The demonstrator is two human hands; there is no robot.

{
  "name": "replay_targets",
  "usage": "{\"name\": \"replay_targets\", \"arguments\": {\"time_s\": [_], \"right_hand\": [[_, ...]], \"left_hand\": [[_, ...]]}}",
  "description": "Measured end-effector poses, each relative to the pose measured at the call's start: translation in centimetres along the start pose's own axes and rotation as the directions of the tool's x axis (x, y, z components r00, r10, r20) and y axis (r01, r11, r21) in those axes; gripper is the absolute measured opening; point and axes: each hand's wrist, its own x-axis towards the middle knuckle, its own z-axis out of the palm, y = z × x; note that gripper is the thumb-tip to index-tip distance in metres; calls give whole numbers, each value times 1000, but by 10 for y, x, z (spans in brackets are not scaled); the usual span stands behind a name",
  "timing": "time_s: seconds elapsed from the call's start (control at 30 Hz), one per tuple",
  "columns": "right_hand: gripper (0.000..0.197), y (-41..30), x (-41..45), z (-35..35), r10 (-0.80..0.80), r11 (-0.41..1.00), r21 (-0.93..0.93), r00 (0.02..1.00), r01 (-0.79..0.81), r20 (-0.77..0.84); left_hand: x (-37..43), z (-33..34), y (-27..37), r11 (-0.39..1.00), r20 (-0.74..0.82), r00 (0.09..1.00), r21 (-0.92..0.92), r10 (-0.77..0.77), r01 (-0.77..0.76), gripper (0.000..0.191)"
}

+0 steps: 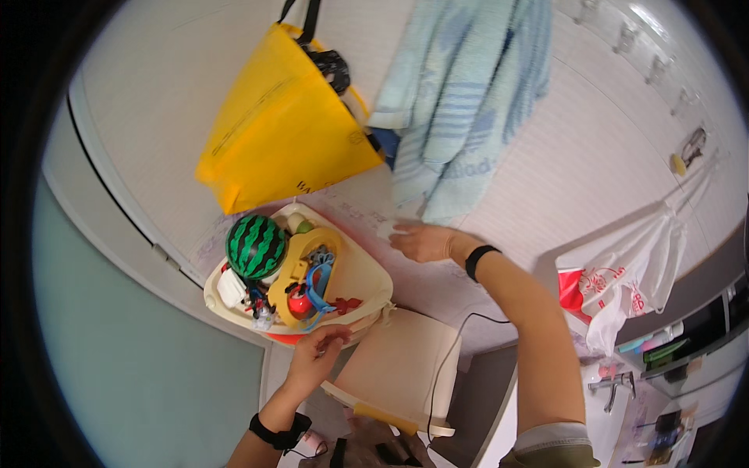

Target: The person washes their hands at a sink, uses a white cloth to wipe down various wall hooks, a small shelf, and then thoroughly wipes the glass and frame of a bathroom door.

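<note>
My left hand, fingers loosely curled, is at the near rim of a cream plastic basin; whether anything is in it cannot be told. Toys fill the basin's left side: a green-and-black striped watermelon ball and a yellow plastic tray with a blue strap and a red toy. My right hand reaches left beside the tiled wall, just below a light-blue towel. Its fingers are stretched out and slightly blurred, with nothing clearly held. Both wrists wear black bands.
A yellow bag hangs above the basin. A cream plastic lid or seat stands close beside it, crossed by a black cable. At right are a hanging white plastic bag and a faucet. A frosted door is at left.
</note>
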Motion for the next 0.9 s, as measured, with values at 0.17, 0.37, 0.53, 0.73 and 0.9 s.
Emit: {"name": "replay_targets", "arguments": {"time_s": [0.17, 0.37, 0.53, 0.73, 0.9], "right_hand": [[20, -53, -63, -22, 99, 962, 217, 954, -164, 283], [33, -13, -87, -117, 856, 401, 281, 465, -872, 224], [50, 49, -96, -210, 921, 161, -300, 253, -940, -298], [60, -38, -90, -121, 909, -86, -92, -41, -992, -414], [62, -177, -107, -49, 956, -191, -69, -170, -979, -240]], "left_hand": [[-2, 6, 3, 999, 56, 998, 45, 9, -12, 20], [-2, 6, 7, 1000, 87, 996, 20, 10, -12, 20], [2, 27, 20, 998, 204, 978, -62, 39, -27, 19], [-6, 38, 7, 999, 236, 972, -41, -23, 34, 20], [-8, 43, -6, 997, 178, 981, -19, -74, 79, 20]]}}
